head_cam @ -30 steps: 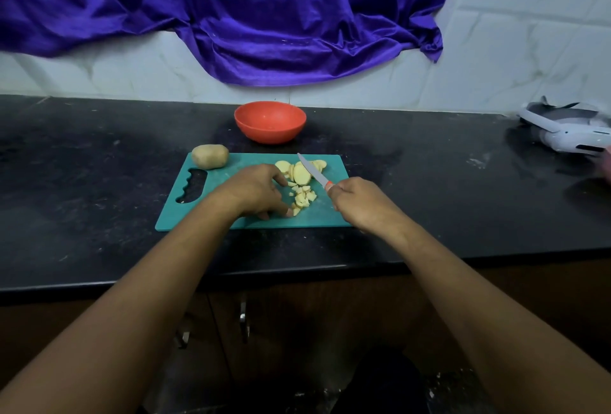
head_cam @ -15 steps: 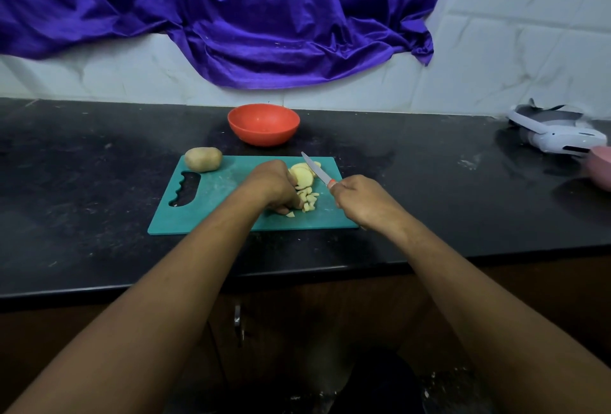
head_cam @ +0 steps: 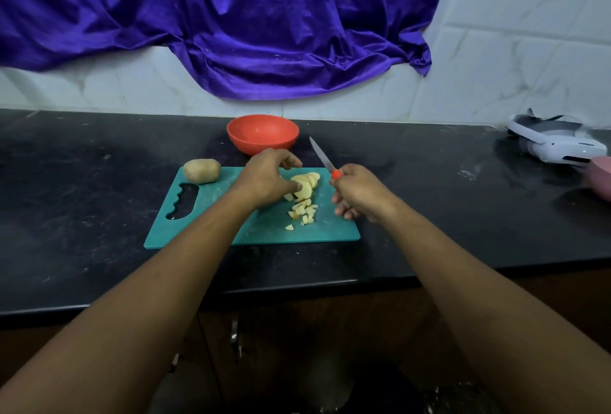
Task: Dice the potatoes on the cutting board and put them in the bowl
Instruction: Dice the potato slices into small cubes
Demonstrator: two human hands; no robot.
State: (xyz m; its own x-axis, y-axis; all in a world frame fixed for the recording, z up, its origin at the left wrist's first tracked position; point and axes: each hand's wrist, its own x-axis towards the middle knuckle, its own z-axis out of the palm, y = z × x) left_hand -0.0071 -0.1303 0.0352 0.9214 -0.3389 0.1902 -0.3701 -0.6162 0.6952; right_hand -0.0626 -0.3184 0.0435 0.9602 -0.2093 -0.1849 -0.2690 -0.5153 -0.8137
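Note:
A teal cutting board [head_cam: 264,231] lies on the black counter. On it sits a stack of potato slices [head_cam: 305,187], which my left hand [head_cam: 267,179] holds with its thumb and fingers. Several small diced pieces [head_cam: 303,212] lie just in front of the slices. My right hand [head_cam: 358,193] grips the red handle of a knife [head_cam: 322,159], blade lifted and pointing away toward the back. A whole unpeeled potato [head_cam: 201,170] rests at the board's far left corner. The orange bowl [head_cam: 263,133] stands behind the board and looks empty.
A white device [head_cam: 555,142] lies at the far right of the counter, with a pink object [head_cam: 600,179] beside it at the frame edge. Purple cloth [head_cam: 231,23] hangs on the tiled wall. The counter's front edge [head_cam: 297,284] runs below the board.
My left hand has shifted from the diced pieces up to the slice stack. The knife has lifted off the board and swung to the right, blade raised.

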